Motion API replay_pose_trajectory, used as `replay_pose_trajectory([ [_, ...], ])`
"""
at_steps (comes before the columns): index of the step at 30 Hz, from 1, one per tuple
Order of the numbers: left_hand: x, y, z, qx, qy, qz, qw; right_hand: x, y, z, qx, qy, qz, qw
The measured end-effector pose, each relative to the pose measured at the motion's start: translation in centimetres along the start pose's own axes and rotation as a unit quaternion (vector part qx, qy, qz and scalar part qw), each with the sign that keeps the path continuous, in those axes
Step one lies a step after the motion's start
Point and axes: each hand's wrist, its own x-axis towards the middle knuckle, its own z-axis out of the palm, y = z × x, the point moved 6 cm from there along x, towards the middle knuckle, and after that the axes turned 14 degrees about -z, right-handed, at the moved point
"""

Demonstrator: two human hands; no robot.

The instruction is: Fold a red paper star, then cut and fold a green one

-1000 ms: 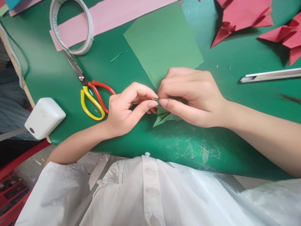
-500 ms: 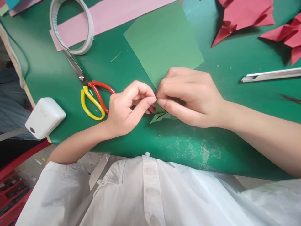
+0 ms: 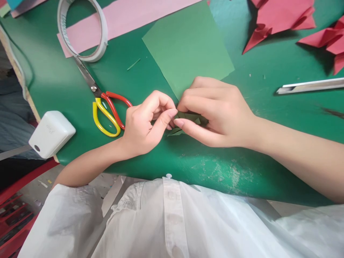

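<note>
A small folded green paper piece [image 3: 188, 118] lies between my two hands, low over the green table [image 3: 215, 168]. My left hand [image 3: 146, 123] pinches its left edge with thumb and curled fingers. Closed over it from the right is my right hand [image 3: 217, 111], thumb underneath and fingers on top. Most of the piece is hidden by the fingers; only a dark tip shows below them. A flat sheet of light green paper [image 3: 188, 46] lies just behind my hands.
Scissors with red and yellow handles [image 3: 107, 107] lie to the left, below a roll of tape [image 3: 82, 28] on a pink paper strip [image 3: 126, 18]. A white box [image 3: 51, 133] sits at the table's left edge. Red folded papers [image 3: 282, 18] and a utility knife [image 3: 309, 86] lie at right.
The folded piece has been drawn in under my fingers, so less of its lower tip shows. My right thumb moved left and down. Both hands stay in place.
</note>
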Motion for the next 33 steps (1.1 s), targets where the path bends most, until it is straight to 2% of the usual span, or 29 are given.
replay_pose_trajectory([
  [6,-0.06,-0.15,0.15,-0.014,-0.009,-0.019,1.000,0.12,0.26,-0.03,0.004,-0.007,0.011,1.000],
  [12,0.05,0.25,0.11,-0.002,-0.011,0.004,1.000,0.20,0.32,0.02,0.013,-0.018,0.008,1.000],
  [19,-0.11,0.38,0.23,0.038,0.022,0.034,0.998,0.14,0.17,0.02,0.003,-0.019,-0.005,1.000],
  [26,-0.23,0.28,0.34,0.028,0.040,0.024,0.999,0.26,0.19,-0.06,0.016,-0.009,-0.001,1.000],
  [33,-0.24,-0.20,0.24,0.003,0.010,0.003,1.000,0.20,0.15,-0.33,0.043,0.024,0.005,0.999],
])
